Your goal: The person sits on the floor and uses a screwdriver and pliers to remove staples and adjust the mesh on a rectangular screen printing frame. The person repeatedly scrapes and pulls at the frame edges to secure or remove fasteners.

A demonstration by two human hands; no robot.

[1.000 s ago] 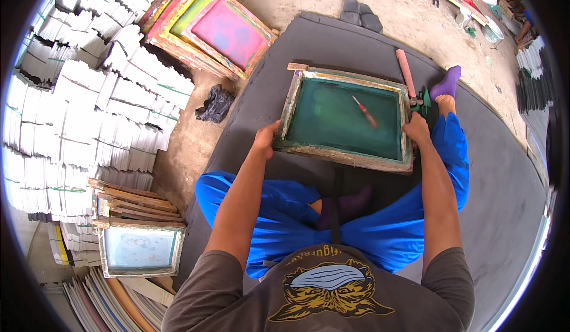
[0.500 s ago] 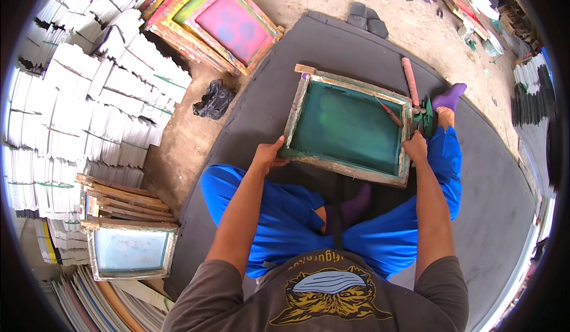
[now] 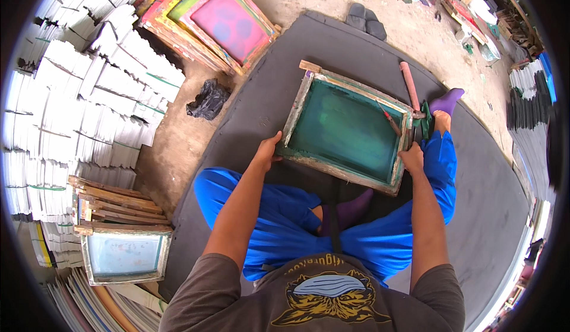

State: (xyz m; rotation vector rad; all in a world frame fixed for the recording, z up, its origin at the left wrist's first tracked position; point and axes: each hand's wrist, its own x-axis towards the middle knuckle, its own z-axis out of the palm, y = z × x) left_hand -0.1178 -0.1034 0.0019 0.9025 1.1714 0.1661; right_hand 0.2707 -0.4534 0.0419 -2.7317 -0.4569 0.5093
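Since a second ago, the wooden screen-printing frame (image 3: 347, 127) has swung on the dark mat (image 3: 487, 213), its far corner now pointing more toward the mat's far edge, and both hands have kept their places on its near corners. The frame lies flat on the middle of the mat, just beyond the person's crossed legs in blue trousers (image 3: 285, 225), its green mesh facing up. The left hand (image 3: 268, 151) rests at the frame's near-left corner, thumb along the wooden rail and fingers curled over the outer edge, so the wood sits between thumb and fingers. The right hand (image 3: 411, 157) clasps the near-right corner the same way, fingers closed round the rail; how far they wrap underneath I cannot tell. A thin red-handled tool (image 3: 389, 117) lies on the mesh near the frame's right rail, well apart from both hands. Just beyond that rail, a pinkish wooden squeegee (image 3: 409, 85) lies on the mat beside the person's purple-socked foot (image 3: 444, 101). A crumpled black plastic bag (image 3: 208, 99) sits on the bare ground off the mat's left edge. Past the mat's far-left corner, colourful stacked screens (image 3: 222, 23) lean together, and bundles of white paper (image 3: 89, 94) fill the left side. Another screen (image 3: 122, 255) with pale mesh lies near the mat's near-left corner.
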